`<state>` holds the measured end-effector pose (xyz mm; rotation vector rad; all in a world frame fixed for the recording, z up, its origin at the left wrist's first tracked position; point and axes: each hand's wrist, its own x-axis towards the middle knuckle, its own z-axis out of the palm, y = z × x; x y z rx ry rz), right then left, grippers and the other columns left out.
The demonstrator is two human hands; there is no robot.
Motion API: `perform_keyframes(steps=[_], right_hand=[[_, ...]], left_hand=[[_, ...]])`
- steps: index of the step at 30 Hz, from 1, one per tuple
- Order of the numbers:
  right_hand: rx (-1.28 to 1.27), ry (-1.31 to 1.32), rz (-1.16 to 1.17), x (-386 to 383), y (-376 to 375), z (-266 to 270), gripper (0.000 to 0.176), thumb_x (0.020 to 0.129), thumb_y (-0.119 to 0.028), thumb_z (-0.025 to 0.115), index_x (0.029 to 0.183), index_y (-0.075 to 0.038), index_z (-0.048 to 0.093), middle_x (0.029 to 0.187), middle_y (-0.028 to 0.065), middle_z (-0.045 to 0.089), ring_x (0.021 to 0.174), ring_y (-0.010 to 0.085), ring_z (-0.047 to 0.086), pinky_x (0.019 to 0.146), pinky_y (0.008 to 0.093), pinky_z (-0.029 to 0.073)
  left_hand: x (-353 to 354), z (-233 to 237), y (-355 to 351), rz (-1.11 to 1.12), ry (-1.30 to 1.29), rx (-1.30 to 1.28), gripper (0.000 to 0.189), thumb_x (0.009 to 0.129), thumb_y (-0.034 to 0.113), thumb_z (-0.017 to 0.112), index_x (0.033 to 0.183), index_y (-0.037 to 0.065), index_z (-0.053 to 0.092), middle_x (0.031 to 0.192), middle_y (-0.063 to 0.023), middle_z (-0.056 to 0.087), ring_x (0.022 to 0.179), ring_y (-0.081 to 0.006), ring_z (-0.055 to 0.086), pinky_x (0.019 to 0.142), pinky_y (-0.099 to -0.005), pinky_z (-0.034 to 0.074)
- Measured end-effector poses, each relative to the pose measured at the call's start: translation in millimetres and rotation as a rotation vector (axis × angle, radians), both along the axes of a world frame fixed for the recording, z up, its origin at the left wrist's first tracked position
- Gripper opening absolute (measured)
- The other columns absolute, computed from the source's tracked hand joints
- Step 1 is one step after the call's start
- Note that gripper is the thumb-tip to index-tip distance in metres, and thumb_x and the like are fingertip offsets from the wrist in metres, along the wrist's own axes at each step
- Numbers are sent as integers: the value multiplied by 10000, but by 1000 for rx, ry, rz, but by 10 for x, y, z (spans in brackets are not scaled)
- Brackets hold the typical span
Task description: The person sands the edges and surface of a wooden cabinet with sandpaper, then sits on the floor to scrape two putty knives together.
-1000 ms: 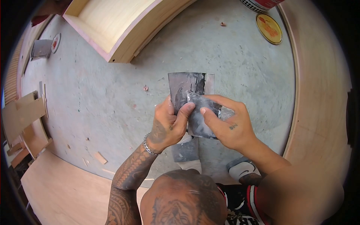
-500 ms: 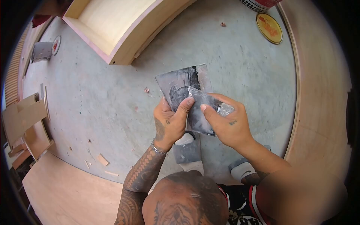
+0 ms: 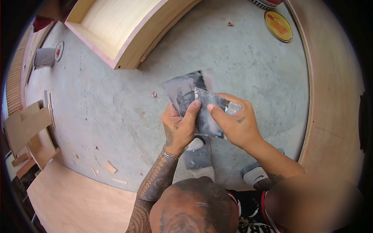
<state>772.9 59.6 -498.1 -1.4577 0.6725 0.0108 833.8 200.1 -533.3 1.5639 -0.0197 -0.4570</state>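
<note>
My left hand (image 3: pixel 179 126) grips a larger flat dark plate (image 3: pixel 179 86), smeared with pale grey paste, its thumb lying over the front. My right hand (image 3: pixel 239 123) pinches a smaller plate (image 3: pixel 208 123) between thumb and fingers, also coated in greyish-white residue. The smaller plate overlaps the lower right of the larger one, and my left thumb reaches its left edge. Both are held above the floor in front of my bent knees; the fingers behind the plates are hidden.
A pale wooden box frame (image 3: pixel 128 54) stands ahead. On the grey floor (image 3: pixel 108 105) lie wood scraps (image 3: pixel 110 167) and a yellow lid (image 3: pixel 278 26). Board offcuts (image 3: pixel 29 130) pile at left, near a plywood sheet (image 3: pixel 74 198). Another long panel (image 3: pixel 334 128) runs along the right.
My view has shifted slightly, so the surroundings sit a little differently. The larger plate's edge is blurred by motion. Both hands keep the same grips.
</note>
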Motion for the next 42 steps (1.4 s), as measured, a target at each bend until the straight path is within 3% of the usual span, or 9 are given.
perform_keyframes(steps=[8,10,16,21,23,26,28,34,42], right_hand=[[-141,-39,220,1,-204,165,274,876,-116,663,1058,89,676,618,30,620,497,33,484,430,246,383],[-214,-14,459,14,-311,77,281,877,-120,662,1057,95,672,626,51,636,526,29,501,451,248,403],[35,-94,-127,-4,23,-22,270,858,-107,673,1051,80,683,639,56,648,574,40,528,507,252,444],[-133,-62,5,-46,-18,36,251,857,-94,672,1042,74,688,617,53,634,569,46,530,506,264,448],[-202,-113,69,-52,-65,28,247,860,-94,671,1041,75,687,609,51,627,564,43,524,502,265,445],[-403,-225,298,-42,-136,2,245,865,-97,668,1039,75,688,586,52,608,563,33,513,500,259,440],[-73,33,132,8,-210,-21,259,873,-88,659,1076,70,683,641,43,636,588,30,521,516,249,446],[0,-31,-44,21,-157,84,300,895,-65,632,1163,68,658,801,26,674,661,41,551,566,229,466],[-119,-65,-78,17,-74,153,309,903,-60,626,1179,78,648,759,25,662,660,39,553,556,225,469]], left_hand=[[283,96,221,-497,-144,141,182,946,135,649,1045,-17,638,864,-75,700,784,-101,620,706,-269,510],[279,45,210,-640,-194,176,183,945,137,648,1047,-16,637,858,-75,697,775,-101,620,698,-270,511],[28,-28,-74,-54,-6,-59,225,933,167,688,1049,-19,637,918,-58,701,823,-87,619,733,-256,515],[172,61,64,-226,-181,75,220,958,170,646,1051,-30,639,908,-67,703,804,-109,626,715,-274,514],[320,99,151,-537,-195,264,222,963,160,632,1061,-39,631,899,-68,700,782,-126,627,702,-288,516],[451,-58,183,-573,-110,203,212,953,152,646,1065,-28,633,883,-50,688,754,-120,617,685,-284,517],[382,-89,71,-372,89,-29,208,950,151,654,1069,-20,642,900,-41,688,766,-107,619,682,-273,519],[154,-42,-88,-186,93,-52,250,915,172,720,1062,-19,655,942,-50,698,824,-92,620,735,-254,522],[51,-6,-220,-13,-15,-83,255,936,199,695,1059,-19,648,941,-48,700,825,-92,616,732,-255,512]])
